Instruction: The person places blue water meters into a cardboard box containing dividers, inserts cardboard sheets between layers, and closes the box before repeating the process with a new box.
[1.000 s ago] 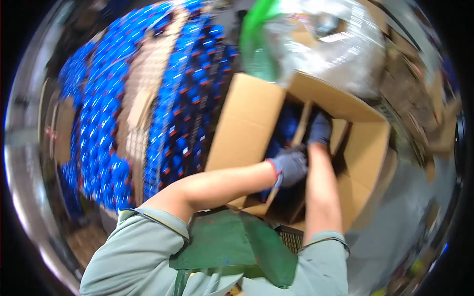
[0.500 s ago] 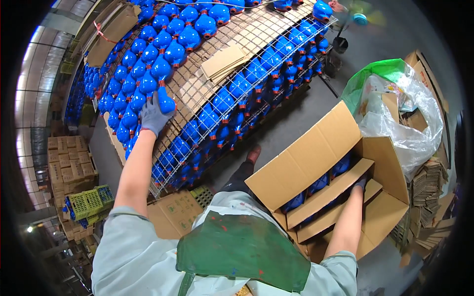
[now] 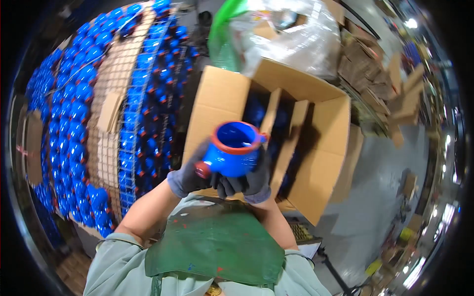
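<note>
A glossy blue pot (image 3: pixel 233 160) with a reddish-brown rim and a short side handle is held up in front of me, its mouth turned upward. My left hand (image 3: pixel 190 172), in a grey glove, wraps its handle side. Around the opposite side and underneath curls my right hand (image 3: pixel 256 175), gloved too. Just beyond the pot stands an open cardboard box (image 3: pixel 316 167) with upright cardboard dividers (image 3: pixel 291 140); between them, dark blue pots (image 3: pixel 256 111) show in shadow.
On the left, a wire-mesh rack (image 3: pixel 106 69) carries rows of blue pots (image 3: pixel 74 130), with more on a lower level. Flat cardboard pieces (image 3: pixel 109 112) lie on the mesh. Behind the box sits a clear and green plastic bag (image 3: pixel 291 44); stacked cardboard (image 3: pixel 368 69) stands at the right.
My left hand has left the rack and my right hand has come out of the box; both now hold one blue pot. The view has swung right, bringing the box to the middle.
</note>
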{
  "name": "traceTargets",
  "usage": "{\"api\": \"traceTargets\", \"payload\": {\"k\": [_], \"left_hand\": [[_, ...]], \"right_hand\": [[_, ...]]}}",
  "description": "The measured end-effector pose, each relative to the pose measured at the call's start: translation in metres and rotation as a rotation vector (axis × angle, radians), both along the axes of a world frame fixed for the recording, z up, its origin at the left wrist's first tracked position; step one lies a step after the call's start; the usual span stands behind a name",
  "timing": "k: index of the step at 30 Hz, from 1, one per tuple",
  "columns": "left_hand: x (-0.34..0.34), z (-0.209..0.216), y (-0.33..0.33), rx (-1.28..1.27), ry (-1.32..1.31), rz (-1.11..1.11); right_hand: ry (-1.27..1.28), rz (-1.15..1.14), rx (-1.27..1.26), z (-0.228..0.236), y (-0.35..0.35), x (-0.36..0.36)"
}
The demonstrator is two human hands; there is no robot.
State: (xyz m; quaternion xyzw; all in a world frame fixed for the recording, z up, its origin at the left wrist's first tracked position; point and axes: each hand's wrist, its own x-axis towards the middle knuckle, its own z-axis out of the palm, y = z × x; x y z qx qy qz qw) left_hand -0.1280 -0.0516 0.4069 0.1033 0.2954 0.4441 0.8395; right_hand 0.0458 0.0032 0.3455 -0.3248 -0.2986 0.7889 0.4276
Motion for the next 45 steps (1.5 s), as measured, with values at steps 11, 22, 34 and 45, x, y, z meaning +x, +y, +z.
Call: {"api": "traceTargets", "payload": {"k": [11,22,34,45], "left_hand": [[0.292,-0.116,0.210,0.536,0.101,-0.293],[0.239,-0.174,0.219,1.374,1.559,-0.867],[0.276,-0.262,0.147,1.312,2.224,-0.716],[0.065,-0.086,0.039,1.346,1.551,-0.448]], "right_hand": [[-0.285,-0.693,0.549,0.082,0.094,0.160],[-1.786,-0.224,0.990,-0.080,0.205,0.122],[-1.749,0.674,0.784,-0.191,0.247,0.106],[-1.924,0.708,0.655,-0.161,0.265,0.145]]}}
